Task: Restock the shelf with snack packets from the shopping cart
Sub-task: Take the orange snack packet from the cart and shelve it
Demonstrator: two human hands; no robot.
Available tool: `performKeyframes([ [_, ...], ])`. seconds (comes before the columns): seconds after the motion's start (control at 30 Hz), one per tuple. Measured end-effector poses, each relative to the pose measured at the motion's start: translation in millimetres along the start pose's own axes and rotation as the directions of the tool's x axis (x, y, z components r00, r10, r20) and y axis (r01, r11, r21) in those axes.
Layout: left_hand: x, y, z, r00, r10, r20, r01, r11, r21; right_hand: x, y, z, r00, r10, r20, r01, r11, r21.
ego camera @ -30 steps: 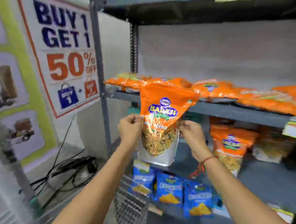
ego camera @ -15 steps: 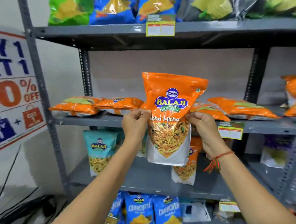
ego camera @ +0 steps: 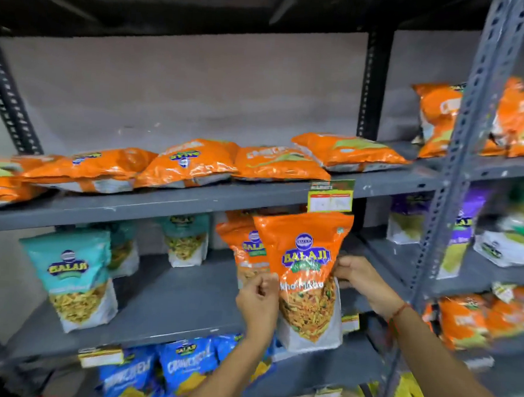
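We note first the far left of the middle shelf (ego camera: 170, 296): a teal packet (ego camera: 74, 279) stands upright near its front edge, with two more teal ones further back. These are untouched.

Next, our left hand (ego camera: 258, 304) pinches the left edge of the orange packet (ego camera: 306, 276) between thumb and curled fingers. Half a second ago this packet was held up in front of the upper shelf (ego camera: 194, 199), level with the flat-lying orange packs. It has now come down below that shelf's edge and moved to the right, so that it stands upright on the middle shelf, directly in front of another orange packet (ego camera: 246, 249) of the same kind. Its base appears to rest on or just at the shelf board; motion blur prevents a firm finding.

Our right hand (ego camera: 359, 279) grips the packet's right edge in the same manner, fingers closed on the film. A price tag (ego camera: 330, 199) hangs just above the packet's top.

Our judgement: placement of this packet is nearly complete. It remains for both hands to release it and confirm it stands unaided. The cart is out of view, so we cannot say how much stock remains.
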State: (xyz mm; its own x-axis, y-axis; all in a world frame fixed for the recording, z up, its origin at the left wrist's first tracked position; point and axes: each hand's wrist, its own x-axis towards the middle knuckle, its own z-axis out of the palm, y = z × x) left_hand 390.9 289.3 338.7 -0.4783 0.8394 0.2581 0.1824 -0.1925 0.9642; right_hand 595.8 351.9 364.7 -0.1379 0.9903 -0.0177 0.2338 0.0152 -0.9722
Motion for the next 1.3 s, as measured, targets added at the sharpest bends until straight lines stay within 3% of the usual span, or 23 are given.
performKeyframes([
  [0.1,5.9,-31.1,52.9,0.984,-0.153,0.093,0.155,0.988,-0.014,22.9,28.4,-32.2,0.997,0.025,-0.067,-0.028,0.999,-0.039],
  [0.2,23.8,-42.4,103.0,0.972,-0.194,0.13,0.195,0.981,0.004,54.6,45.2,-59.6,0.985,-0.002,-0.171,-0.013,0.996,-0.087],
  [0.4,70.4,-56.9,172.4,0.981,-0.163,0.102,0.15,0.981,0.12,116.0,71.3,-92.5,0.963,-0.025,-0.269,0.0,0.996,-0.094],
  [0.6,96.3,-71.5,208.2,0.984,-0.166,0.056,0.153,0.969,0.196,164.0,100.2,-104.9,0.962,0.045,-0.268,-0.057,0.998,-0.037],
  [0.97,100.6,-88.2,223.2,0.983,-0.134,0.124,0.119,0.985,0.124,176.2,109.9,-102.3,0.943,0.085,-0.323,-0.053,0.993,0.107],
  [1.07,97.5,-85.4,211.7,0.982,-0.141,0.123,0.129,0.987,0.101,171.0,107.1,-90.7,0.874,0.059,-0.482,0.018,0.988,0.154],
  [1.17,95.3,-75.1,186.1,0.995,-0.079,0.066,0.075,0.995,0.072,159.5,94.1,-69.6,0.719,0.01,-0.695,0.162,0.97,0.182],
  [1.23,94.5,-69.4,161.5,0.999,-0.05,0.012,0.05,0.998,0.03,147.3,80.2,-48.3,0.662,-0.031,-0.749,0.238,0.956,0.17],
  [1.3,91.4,-60.4,130.0,0.998,-0.031,-0.063,0.03,0.999,-0.021,131.8,63.2,-20.1,0.655,-0.095,-0.749,0.311,0.938,0.153],
])
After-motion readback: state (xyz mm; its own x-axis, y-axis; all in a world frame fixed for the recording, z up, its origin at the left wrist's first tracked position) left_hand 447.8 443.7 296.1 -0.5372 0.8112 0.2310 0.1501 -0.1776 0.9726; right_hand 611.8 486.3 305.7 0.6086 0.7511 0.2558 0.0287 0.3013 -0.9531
